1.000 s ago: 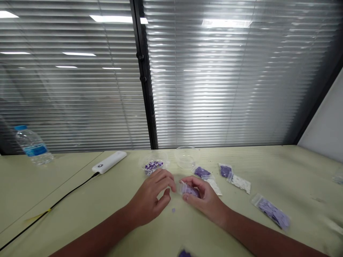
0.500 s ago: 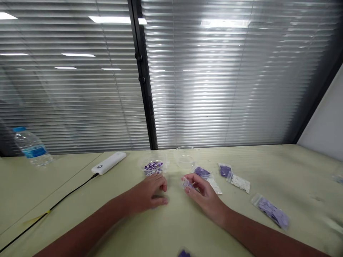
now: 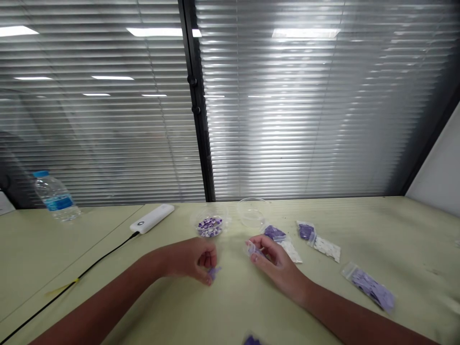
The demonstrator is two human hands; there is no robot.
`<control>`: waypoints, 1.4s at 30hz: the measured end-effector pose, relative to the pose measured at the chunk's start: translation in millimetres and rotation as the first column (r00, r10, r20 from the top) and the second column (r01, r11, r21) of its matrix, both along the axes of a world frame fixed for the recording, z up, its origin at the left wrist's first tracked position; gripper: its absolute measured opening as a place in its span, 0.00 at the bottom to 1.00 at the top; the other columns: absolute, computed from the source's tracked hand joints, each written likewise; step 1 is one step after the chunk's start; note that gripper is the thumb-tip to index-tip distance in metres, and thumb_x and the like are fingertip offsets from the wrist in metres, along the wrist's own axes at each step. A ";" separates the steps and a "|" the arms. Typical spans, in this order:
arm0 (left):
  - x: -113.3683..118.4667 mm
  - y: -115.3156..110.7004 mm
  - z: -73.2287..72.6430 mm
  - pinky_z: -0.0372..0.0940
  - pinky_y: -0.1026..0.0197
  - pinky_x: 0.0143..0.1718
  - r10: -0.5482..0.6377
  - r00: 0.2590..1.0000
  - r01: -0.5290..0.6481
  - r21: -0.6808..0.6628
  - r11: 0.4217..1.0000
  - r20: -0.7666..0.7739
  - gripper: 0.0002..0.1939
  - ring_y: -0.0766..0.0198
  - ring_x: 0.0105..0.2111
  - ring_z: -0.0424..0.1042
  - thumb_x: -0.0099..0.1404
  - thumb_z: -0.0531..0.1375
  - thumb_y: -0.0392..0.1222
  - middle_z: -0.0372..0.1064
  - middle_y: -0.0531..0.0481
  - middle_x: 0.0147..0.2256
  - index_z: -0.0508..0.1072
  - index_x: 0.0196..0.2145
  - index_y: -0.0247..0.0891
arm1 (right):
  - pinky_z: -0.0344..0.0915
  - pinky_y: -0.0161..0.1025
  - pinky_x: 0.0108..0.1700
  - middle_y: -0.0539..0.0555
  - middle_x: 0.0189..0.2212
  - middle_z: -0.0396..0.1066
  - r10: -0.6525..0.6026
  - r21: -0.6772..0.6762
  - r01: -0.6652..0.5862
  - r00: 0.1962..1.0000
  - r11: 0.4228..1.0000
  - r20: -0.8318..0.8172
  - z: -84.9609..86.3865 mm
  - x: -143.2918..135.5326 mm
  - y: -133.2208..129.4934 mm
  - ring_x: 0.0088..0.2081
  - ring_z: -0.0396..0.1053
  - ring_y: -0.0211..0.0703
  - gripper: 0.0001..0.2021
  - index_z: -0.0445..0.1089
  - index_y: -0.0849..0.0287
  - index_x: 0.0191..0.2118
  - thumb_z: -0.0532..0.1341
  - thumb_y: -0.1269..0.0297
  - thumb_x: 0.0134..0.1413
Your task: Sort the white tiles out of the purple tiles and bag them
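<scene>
My left hand point(image 3: 197, 260) is low over the table, its fingers curled and the thumb apart from them. A few small light-purple pieces point(image 3: 214, 272) lie beside its thumb and fingertips; whether they touch is unclear. My right hand point(image 3: 275, 261) grips a small clear zip bag point(image 3: 253, 249) with light-purple contents between thumb and fingers. Just beyond my left hand stands a clear round bowl point(image 3: 194, 221) with purple and white pieces point(image 3: 210, 227) in it. Another clear round container point(image 3: 253, 211) is to its right, with nothing visible inside.
Behind my right hand are bags of dark purple point(image 3: 275, 233) and white pieces point(image 3: 291, 250). Farther right lie more bags, purple point(image 3: 305, 232), white point(image 3: 326, 247) and lilac point(image 3: 373, 290). A white device point(image 3: 152, 219) with a black cable and a water bottle point(image 3: 57, 197) stand left.
My left hand has drawn slightly back from the bowl and its fingers have curled in, uncovering light-purple pieces on the table. My right hand still holds the bag. The view has shifted slightly.
</scene>
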State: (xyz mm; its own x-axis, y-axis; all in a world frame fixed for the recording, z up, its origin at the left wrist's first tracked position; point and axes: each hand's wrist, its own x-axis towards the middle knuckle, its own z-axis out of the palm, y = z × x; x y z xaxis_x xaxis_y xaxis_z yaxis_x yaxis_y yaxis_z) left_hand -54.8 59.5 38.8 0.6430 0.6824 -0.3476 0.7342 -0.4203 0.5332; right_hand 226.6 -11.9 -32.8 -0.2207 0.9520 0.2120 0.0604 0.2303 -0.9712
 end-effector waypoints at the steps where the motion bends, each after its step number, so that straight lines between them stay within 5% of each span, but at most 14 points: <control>1: 1.9 -0.2 -2.8 0.63 0.63 0.33 -0.002 1.000 0.002 -0.015 1.000 0.006 0.17 0.59 0.35 0.72 0.55 0.71 0.51 0.75 0.53 0.35 0.77 0.39 0.41 | 0.61 0.39 0.43 0.51 0.39 0.67 0.007 0.004 -0.007 1.000 1.000 0.001 -0.2 -0.2 0.1 0.39 0.64 0.44 0.21 0.72 0.56 0.48 0.65 0.43 0.61; 5: 7.4 -0.3 -7.5 0.64 0.63 0.33 -0.022 0.999 0.023 -0.035 0.999 0.038 0.10 0.59 0.35 0.74 0.63 0.65 0.48 0.78 0.52 0.35 0.78 0.39 0.41 | 0.61 0.39 0.41 0.51 0.38 0.65 0.011 0.015 -0.011 1.000 1.000 0.014 -0.5 -0.4 0.3 0.38 0.63 0.43 0.20 0.72 0.55 0.48 0.66 0.45 0.60; 9: 1.7 1.3 2.6 0.63 0.62 0.35 -0.026 0.998 0.027 -0.007 1.000 0.051 0.10 0.59 0.36 0.73 0.67 0.62 0.49 0.77 0.51 0.38 0.78 0.40 0.42 | 0.61 0.38 0.40 0.51 0.38 0.65 0.025 0.011 -0.025 1.000 1.000 0.019 -0.2 0.1 -0.2 0.38 0.63 0.43 0.20 0.72 0.55 0.48 0.65 0.45 0.61; 15: -11.0 8.4 4.7 0.64 0.63 0.32 -0.030 0.999 0.033 -0.105 0.994 0.029 0.15 0.59 0.34 0.72 0.57 0.70 0.49 0.75 0.52 0.34 0.77 0.39 0.40 | 0.61 0.38 0.40 0.50 0.38 0.65 0.026 0.019 -0.027 0.999 0.999 0.041 -2.1 0.1 0.3 0.38 0.63 0.43 0.19 0.72 0.54 0.48 0.65 0.46 0.61; 20: -6.5 13.2 -7.4 0.59 0.64 0.31 -0.026 0.998 0.033 -0.099 0.995 0.064 0.16 0.62 0.31 0.68 0.63 0.66 0.55 0.72 0.52 0.32 0.78 0.37 0.39 | 0.61 0.37 0.39 0.50 0.37 0.64 0.026 0.031 -0.027 0.999 0.999 0.040 -2.8 -1.1 1.4 0.38 0.63 0.43 0.17 0.72 0.53 0.48 0.66 0.47 0.61; 27: -7.0 13.9 -5.5 0.59 0.65 0.32 -0.031 0.993 0.047 -0.134 0.990 0.116 0.15 0.63 0.32 0.66 0.67 0.63 0.55 0.70 0.53 0.33 0.75 0.40 0.39 | 0.61 0.37 0.38 0.50 0.36 0.64 0.028 0.036 -0.029 0.999 0.999 0.045 -3.9 -0.5 1.6 0.37 0.63 0.43 0.18 0.73 0.54 0.48 0.67 0.47 0.60; 37: 0.3 8.1 -7.1 0.57 0.64 0.29 0.003 0.997 0.000 -0.040 0.999 0.079 0.17 0.64 0.30 0.64 0.67 0.63 0.57 0.67 0.54 0.31 0.73 0.38 0.39 | 0.60 0.36 0.38 0.50 0.36 0.63 0.040 0.019 -0.041 0.998 0.999 0.047 -1.7 -0.9 -0.3 0.37 0.63 0.42 0.18 0.72 0.54 0.48 0.66 0.47 0.61; 42: 10.2 -3.5 -7.3 0.61 0.63 0.33 0.012 0.998 -0.014 0.027 1.000 0.059 0.16 0.60 0.35 0.69 0.57 0.70 0.49 0.71 0.53 0.36 0.75 0.40 0.40 | 0.59 0.37 0.38 0.50 0.37 0.63 0.048 0.007 -0.048 0.998 0.999 0.041 1.1 -1.2 -1.7 0.37 0.63 0.42 0.17 0.72 0.55 0.48 0.66 0.49 0.61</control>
